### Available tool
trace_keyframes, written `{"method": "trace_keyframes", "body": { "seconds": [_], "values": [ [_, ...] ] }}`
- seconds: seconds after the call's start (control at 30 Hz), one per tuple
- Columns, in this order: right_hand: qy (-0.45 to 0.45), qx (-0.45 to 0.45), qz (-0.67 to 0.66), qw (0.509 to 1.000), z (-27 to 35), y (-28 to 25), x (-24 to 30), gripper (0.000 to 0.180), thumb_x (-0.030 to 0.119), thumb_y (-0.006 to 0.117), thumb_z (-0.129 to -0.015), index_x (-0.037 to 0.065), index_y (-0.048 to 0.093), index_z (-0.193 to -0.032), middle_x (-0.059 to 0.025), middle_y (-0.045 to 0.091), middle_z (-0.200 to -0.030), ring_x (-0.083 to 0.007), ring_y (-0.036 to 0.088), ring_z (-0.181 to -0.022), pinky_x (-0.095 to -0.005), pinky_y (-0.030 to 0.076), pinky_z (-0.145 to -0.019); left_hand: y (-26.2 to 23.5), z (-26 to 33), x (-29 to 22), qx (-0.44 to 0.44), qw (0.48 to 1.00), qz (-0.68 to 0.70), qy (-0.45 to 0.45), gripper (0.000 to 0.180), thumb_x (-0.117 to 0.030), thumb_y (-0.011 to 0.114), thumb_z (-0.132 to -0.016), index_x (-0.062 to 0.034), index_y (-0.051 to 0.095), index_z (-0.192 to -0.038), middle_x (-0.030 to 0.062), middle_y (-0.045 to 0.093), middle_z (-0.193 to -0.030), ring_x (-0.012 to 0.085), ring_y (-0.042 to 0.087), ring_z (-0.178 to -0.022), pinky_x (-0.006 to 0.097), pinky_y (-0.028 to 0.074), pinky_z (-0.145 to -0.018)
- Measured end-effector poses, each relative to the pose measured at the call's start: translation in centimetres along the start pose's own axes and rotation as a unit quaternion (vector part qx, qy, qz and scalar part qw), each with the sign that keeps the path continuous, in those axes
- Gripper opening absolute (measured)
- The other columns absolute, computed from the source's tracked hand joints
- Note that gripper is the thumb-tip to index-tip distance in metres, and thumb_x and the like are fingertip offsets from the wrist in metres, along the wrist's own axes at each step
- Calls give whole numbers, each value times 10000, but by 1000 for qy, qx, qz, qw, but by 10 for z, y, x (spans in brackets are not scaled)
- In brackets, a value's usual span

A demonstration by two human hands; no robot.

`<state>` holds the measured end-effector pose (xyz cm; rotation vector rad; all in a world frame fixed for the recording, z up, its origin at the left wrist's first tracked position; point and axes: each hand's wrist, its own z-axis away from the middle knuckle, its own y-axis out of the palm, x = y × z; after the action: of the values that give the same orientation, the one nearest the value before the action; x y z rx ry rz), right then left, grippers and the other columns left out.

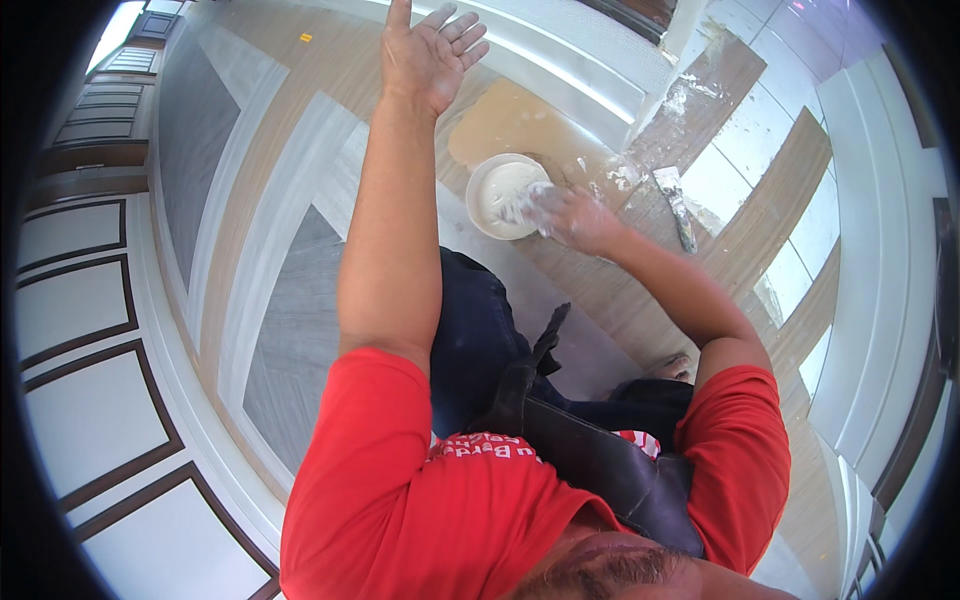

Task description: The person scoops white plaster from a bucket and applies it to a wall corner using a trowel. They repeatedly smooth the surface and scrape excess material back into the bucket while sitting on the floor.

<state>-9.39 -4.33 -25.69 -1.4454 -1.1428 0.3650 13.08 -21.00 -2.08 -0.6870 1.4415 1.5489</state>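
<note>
Right hand (pixel 578 218) dipping into white bowl of plaster (pixel 503 195); left hand (pixel 430 50) raised clear.

Bowl on wood-look floor tile (pixel 600 290), just ahead of knee, within easy reach. Right fingers blurred, coated white, at bowl's right rim; cannot tell whether curled on anything. Left hand beyond bowl, fingers spread, grasping nothing, probably for balance. Putty knife (pixel 678 205) right of bowl, lying untouched amid plaster smears.

Home interior under finishing work: panelled walls (pixel 90 400), patterned tile floor (pixel 280 250), plaster-smeared tiles (pixel 690 95).
</note>
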Motion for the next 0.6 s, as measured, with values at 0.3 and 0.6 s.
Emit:
{"method": "trace_keyframes", "body": {
  "seconds": [0.3, 0.6],
  "values": [
    [33, 80, 98, 991, 43, 51, 23, 766, 129, 635, -888, 305, 398, -1594, -68, 309, -1693, -366, 242, -1565, -537, 310, -1188, 34, -1, 42, 17, 989, -12, -144, 1198, -830, 420, -924, 79, 74, -1622, 315, 170, -1677, 435, 228, -1549, 519, 197, -1259],
    [144, 55, 114, 981, 83, 40, -18, 695, 270, 654, -934, 296, 416, -1586, -62, 276, -1708, -367, 229, -1571, -565, 279, -1210, 45, 1, 45, 40, 991, -19, -124, 1241, -846, 433, -904, 93, 47, -1617, 297, 139, -1692, 426, 193, -1564, 514, 183, -1262]
  ]
}}
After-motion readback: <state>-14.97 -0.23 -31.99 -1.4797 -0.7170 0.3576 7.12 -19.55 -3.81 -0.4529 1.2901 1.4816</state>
